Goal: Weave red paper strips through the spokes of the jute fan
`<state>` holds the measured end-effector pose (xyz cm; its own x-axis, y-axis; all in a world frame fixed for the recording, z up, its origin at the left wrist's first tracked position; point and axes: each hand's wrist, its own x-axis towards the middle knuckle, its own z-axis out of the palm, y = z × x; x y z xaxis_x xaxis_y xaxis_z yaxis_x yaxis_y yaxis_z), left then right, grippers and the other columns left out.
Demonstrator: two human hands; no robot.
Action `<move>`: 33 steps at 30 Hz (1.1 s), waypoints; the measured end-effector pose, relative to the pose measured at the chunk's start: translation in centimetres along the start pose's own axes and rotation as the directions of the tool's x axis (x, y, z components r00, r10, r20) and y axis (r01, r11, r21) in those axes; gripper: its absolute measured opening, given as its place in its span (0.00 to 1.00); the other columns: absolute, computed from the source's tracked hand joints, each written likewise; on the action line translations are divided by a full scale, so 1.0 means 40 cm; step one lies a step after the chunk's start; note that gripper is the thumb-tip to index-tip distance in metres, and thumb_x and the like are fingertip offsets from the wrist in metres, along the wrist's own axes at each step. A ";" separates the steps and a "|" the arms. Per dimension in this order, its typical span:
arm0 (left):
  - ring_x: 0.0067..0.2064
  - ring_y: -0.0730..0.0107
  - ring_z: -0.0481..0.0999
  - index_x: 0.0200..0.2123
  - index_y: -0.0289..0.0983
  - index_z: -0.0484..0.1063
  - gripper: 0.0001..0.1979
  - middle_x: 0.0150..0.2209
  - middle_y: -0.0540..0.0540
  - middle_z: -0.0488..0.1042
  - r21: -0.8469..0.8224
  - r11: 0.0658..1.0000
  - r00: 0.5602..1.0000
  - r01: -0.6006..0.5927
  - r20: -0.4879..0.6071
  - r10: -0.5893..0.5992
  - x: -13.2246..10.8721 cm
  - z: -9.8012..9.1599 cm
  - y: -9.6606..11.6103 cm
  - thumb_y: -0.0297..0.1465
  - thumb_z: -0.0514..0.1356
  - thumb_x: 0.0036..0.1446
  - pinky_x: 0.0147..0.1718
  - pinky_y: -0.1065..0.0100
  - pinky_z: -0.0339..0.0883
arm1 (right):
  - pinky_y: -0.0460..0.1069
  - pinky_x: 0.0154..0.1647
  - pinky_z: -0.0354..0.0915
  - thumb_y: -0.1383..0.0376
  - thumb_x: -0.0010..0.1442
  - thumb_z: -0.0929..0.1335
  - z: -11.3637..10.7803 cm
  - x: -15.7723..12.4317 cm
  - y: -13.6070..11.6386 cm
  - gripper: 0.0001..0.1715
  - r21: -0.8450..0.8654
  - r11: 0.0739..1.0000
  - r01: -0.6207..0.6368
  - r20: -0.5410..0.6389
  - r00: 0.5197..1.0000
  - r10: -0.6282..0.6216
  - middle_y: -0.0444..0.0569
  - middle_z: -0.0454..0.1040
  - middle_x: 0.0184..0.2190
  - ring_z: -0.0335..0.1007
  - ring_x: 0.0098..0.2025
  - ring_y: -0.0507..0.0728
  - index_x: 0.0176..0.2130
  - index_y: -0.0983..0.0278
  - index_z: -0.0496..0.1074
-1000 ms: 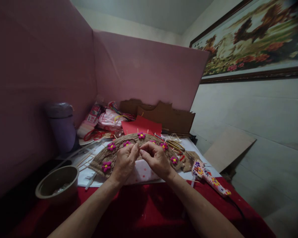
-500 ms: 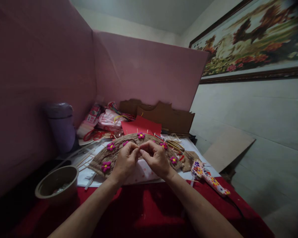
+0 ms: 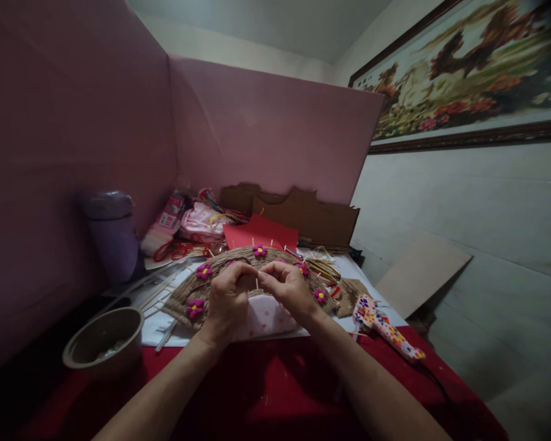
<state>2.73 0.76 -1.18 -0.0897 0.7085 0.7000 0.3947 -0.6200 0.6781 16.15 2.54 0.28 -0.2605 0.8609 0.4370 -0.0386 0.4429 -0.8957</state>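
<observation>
A fan-shaped piece wrapped in brown twine (image 3: 183,296) lies before me, with magenta flowers (image 3: 259,250) on it and short pale sticks poking past its curved upper edge. Above its middle, my left hand (image 3: 229,297) is closed, thumb and forefinger pinched. My right hand (image 3: 288,288) pinches too, its fingertips meeting those of the left. Whatever they hold is too small to name. A thin pale stick (image 3: 257,283) shows just below the fingertips. Under the piece, a white cloth with pink dots (image 3: 270,320) shows between my wrists.
On the left stand a grey-brown bowl (image 3: 105,343) and a purple bottle (image 3: 112,236). To the right lies a flower-patterned glue gun (image 3: 388,331) with a cord. Red paper (image 3: 261,233) and torn cardboard (image 3: 310,214) are behind, before a pink partition (image 3: 266,135). Red cloth (image 3: 266,392) covers the front.
My left hand has turned slightly and its fingers have risen a little. The thin pale stick beneath the fingertips now shows. The twine piece stays in place.
</observation>
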 end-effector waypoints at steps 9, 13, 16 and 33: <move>0.29 0.71 0.67 0.34 0.37 0.69 0.06 0.28 0.49 0.70 -0.100 0.991 0.994 0.090 -0.048 -0.096 0.006 -0.007 0.018 0.30 0.53 0.57 0.28 0.70 0.60 | 0.43 0.20 0.55 0.63 0.46 0.71 -0.004 0.002 -0.004 0.08 0.072 0.997 -0.013 -0.057 0.998 0.017 0.40 0.67 0.18 0.57 0.19 0.47 0.23 0.65 0.71; 0.23 0.73 0.61 0.24 0.37 0.64 0.16 0.21 0.52 0.63 -0.070 0.978 0.979 0.199 0.049 -0.196 0.005 -0.006 0.010 0.40 0.50 0.59 0.23 0.71 0.54 | 0.44 0.23 0.59 0.63 0.46 0.71 -0.005 0.003 -0.003 0.08 0.049 0.999 0.010 -0.072 0.997 -0.007 0.42 0.69 0.19 0.61 0.21 0.49 0.23 0.65 0.71; 0.22 0.74 0.57 0.19 0.38 0.60 0.20 0.18 0.53 0.57 -0.026 0.980 0.972 0.199 0.132 -0.194 0.003 -0.002 0.004 0.43 0.50 0.58 0.21 0.71 0.50 | 0.44 0.23 0.60 0.63 0.47 0.70 -0.003 0.000 -0.007 0.07 0.018 0.999 0.040 -0.036 0.999 -0.039 0.42 0.69 0.20 0.63 0.22 0.49 0.23 0.65 0.71; 0.26 0.71 0.64 0.26 0.37 0.63 0.06 0.23 0.51 0.65 0.029 0.991 0.986 0.131 0.099 -0.133 0.004 -0.004 0.029 0.30 0.53 0.55 0.26 0.69 0.56 | 0.44 0.22 0.58 0.59 0.52 0.70 -0.005 -0.001 0.004 0.11 -0.063 0.996 0.069 0.016 0.998 -0.068 0.42 0.69 0.22 0.62 0.22 0.49 0.28 0.64 0.69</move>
<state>3.04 0.09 -0.25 -0.0510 0.8146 0.5778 0.4062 -0.5116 0.7571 16.34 2.63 0.15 -0.2723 0.8246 0.4959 0.0038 0.5163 -0.8564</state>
